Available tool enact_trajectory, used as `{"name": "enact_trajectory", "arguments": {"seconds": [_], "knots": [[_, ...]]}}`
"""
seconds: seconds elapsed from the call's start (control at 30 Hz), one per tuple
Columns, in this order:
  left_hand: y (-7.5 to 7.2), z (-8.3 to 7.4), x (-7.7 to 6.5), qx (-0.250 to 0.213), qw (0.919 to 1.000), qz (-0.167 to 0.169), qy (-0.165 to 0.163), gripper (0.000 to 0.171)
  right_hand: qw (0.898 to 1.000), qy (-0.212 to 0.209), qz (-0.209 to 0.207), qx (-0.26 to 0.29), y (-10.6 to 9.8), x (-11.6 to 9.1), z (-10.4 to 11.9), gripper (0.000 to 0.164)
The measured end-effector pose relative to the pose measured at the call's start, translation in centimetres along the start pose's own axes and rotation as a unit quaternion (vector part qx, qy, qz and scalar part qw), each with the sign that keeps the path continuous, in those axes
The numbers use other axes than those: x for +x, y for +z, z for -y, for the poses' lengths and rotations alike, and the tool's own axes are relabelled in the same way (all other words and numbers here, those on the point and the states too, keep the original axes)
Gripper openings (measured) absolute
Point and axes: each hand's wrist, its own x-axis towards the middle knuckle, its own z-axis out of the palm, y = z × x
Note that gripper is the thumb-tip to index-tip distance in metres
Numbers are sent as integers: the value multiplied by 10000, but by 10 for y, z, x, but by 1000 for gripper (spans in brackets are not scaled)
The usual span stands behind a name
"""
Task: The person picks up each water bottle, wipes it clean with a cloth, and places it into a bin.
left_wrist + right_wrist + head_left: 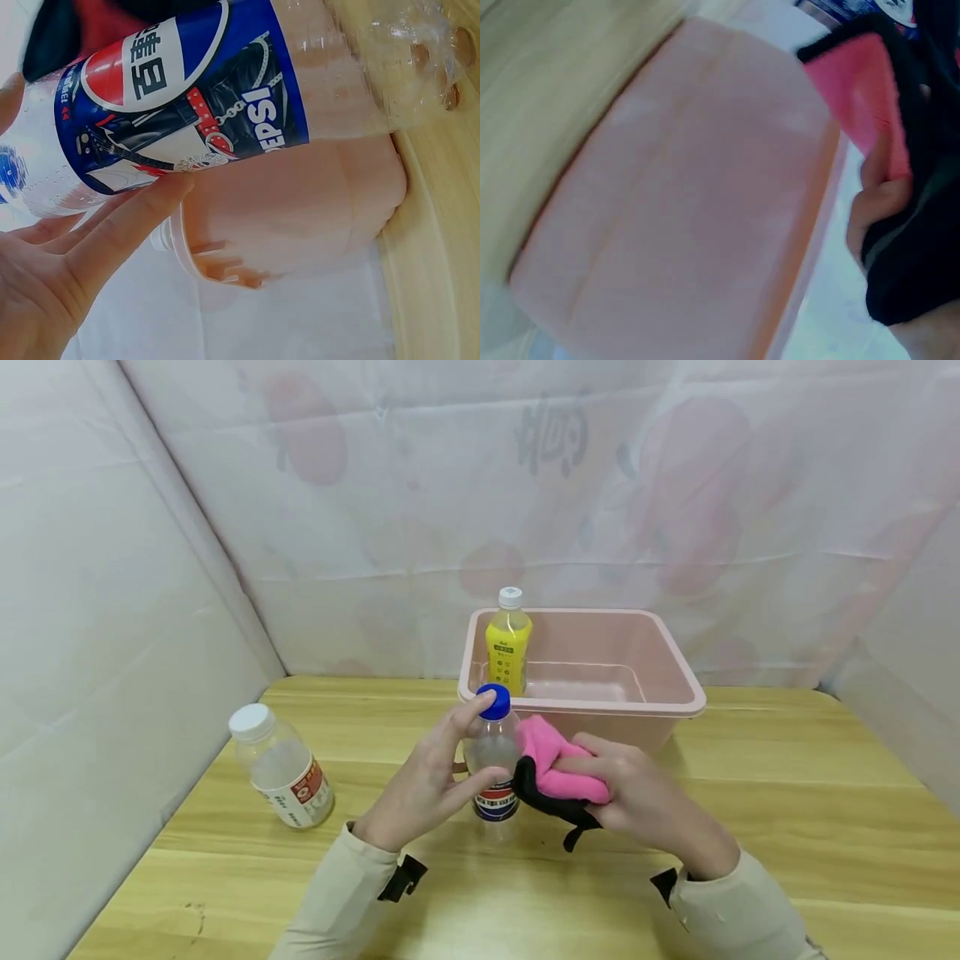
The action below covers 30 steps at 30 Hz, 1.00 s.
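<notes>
The clear bottle (495, 803) with the blue cap (495, 702) and the blue, red and white label is up near the middle of the table, in front of the pink basin (585, 705), standing roughly upright as I see it from above. I can't tell whether its base touches the wood. The person's left hand (427, 768) grips it high up, one fingertip at the cap and the thumb across the front near the top of the label. The right hand (630, 785) has its fingers bunched round a pink cloth (555, 760) with black edging, which seems to be against the bottle's right side. To my eye, wiping down this bottle is the step in hand, and the next stroke calls for the left fingers to hold firm while the cloth presses and travels round the side; with the grip so near the top, the lower end could swing. Just beyond, inside the basin at its left end, stands a yellow-labelled bottle (508, 652) with a white cap. Off to the left on the table (375, 727), well apart from the hands, another white-capped bottle (288, 772) stands by itself. A pale printed curtain (420, 518) hangs behind everything.
</notes>
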Motion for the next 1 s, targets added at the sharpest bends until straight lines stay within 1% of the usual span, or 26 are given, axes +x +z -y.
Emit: {"name": "enact_trajectory", "arguments": {"seconds": [0.07, 0.13, 0.27, 0.33, 0.43, 0.5, 0.6, 0.73, 0.87, 0.93, 1.0], "knots": [[1, 0, 1, 136, 9999, -35, 73, 81, 9987, 144, 432, -236, 3, -2, -2, 47], [1, -1, 1, 285, 9995, -57, 123, 81, 9948, 280, 899, -397, 7, -5, -3, 44], [3, -2, 0, 402, 9991, -61, 135, 81, 9811, 619, 1741, -567, 15, -8, -5, 44], [3, -1, 0, 398, 9991, -53, 133, 82, 9731, 855, 2066, -560, 18, -9, -5, 45], [3, -1, 0, 381, 9992, -45, 144, 83, 9630, 1143, 2388, -514, 23, -11, -4, 47], [3, -1, 1, 308, 9994, -35, 151, 83, 9591, 1181, 2514, -551, 27, -12, -4, 48], [3, 0, 1, 177, 9998, -21, 133, 83, 9583, 1098, 2575, -581, 30, -13, -6, 48], [2, 0, 2, 35, 10000, -18, 67, 83, 9615, 1007, 2482, -617, 30, -12, -9, 49], [2, 1, 2, 29, 10000, -10, 25, 84, 9629, 995, 2422, -646, 27, -11, -10, 51], [2, 1, 2, 34, 10000, -10, 9, 84, 9655, 982, 2315, -673, 24, -11, -11, 50], [3, 1, 2, 29, 10000, -25, 23, 85, 9702, 1004, 2119, -608, 19, -10, -12, 48]]}}
